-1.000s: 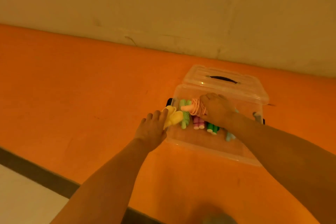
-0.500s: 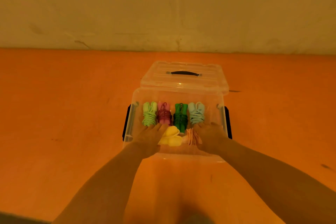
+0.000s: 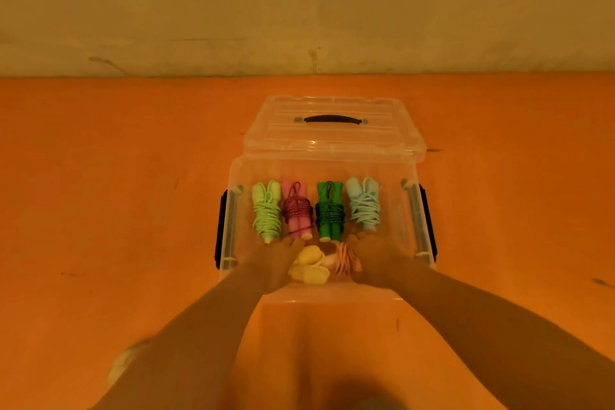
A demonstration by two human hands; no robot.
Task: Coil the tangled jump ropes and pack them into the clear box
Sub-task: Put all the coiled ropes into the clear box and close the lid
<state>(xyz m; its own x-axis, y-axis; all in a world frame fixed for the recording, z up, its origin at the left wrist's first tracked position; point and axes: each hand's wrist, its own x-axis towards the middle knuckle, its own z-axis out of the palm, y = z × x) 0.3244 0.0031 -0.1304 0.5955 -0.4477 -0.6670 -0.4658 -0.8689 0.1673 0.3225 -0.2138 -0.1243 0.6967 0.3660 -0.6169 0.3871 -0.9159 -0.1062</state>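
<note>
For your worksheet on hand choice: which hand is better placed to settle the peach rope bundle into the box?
Right hand: it lies against the peach rope bundle; the left hand is beside the yellow bundle.

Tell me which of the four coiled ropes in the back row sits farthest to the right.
The pale blue rope. It ends the row on the right, beside the dark green rope; the pink rope and the light green rope lie further left.

Glossy transparent plastic box (image 3: 233, 176)
</note>
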